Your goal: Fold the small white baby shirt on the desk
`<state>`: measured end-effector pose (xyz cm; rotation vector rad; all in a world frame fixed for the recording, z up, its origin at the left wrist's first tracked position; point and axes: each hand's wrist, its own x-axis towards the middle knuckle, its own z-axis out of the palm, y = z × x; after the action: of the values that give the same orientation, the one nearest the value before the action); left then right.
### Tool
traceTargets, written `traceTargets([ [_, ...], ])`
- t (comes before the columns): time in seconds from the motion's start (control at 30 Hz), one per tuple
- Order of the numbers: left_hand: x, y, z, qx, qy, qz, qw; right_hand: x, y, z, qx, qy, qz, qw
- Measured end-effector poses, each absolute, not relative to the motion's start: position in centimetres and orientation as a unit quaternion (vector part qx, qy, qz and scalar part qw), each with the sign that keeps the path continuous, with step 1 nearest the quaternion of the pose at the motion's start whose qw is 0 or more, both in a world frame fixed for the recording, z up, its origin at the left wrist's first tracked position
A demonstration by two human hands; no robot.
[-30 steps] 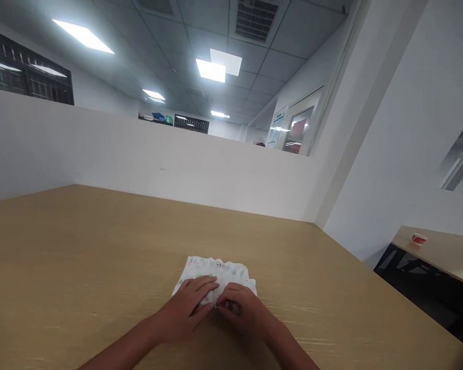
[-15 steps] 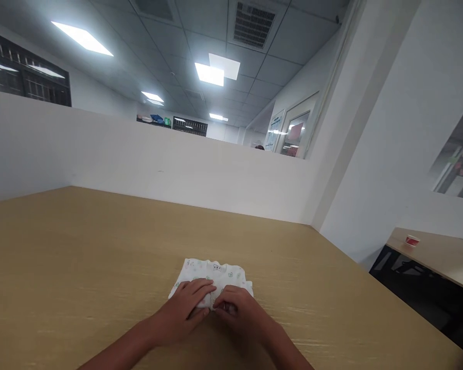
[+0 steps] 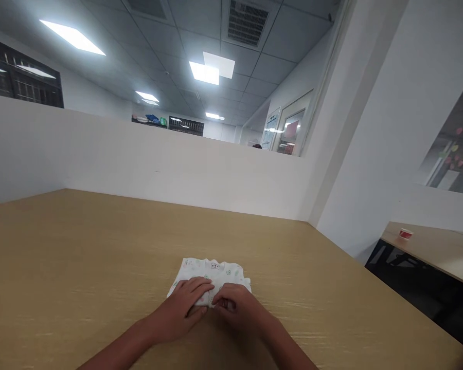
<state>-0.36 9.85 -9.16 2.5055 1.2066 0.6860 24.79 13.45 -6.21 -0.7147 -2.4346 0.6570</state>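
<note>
A small folded white cloth with a faint printed pattern lies flat on the wooden table, near its front edge and just ahead of the person. The left hand rests palm down on the cloth's near left part, fingers together and laid flat. The right hand sits just beside it, its fingers curled onto the cloth's near edge; whether they pinch the fabric cannot be told. A white partition borders the table's far side.
</note>
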Motion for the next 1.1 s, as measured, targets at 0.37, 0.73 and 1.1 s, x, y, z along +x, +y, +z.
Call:
traceTargets([
  [0.37, -0.3, 10.0, -8.8, 0.871, 0.418, 0.219, 0.134, 24.6, 13.2, -5.8, -0.27, -0.884, 0.266, 0.273],
  [0.73, -0.3, 9.6, -8.1, 0.86, 0.426, 0.217, 0.178, 24.8, 13.3, -5.8, -0.273, -0.888, 0.264, 0.258],
  [1.1, -0.7, 10.9, -11.2, 0.879, 0.402, 0.238, 0.097, 25.9, 13.0, -5.5, -0.284, -0.864, 0.337, 0.242],
])
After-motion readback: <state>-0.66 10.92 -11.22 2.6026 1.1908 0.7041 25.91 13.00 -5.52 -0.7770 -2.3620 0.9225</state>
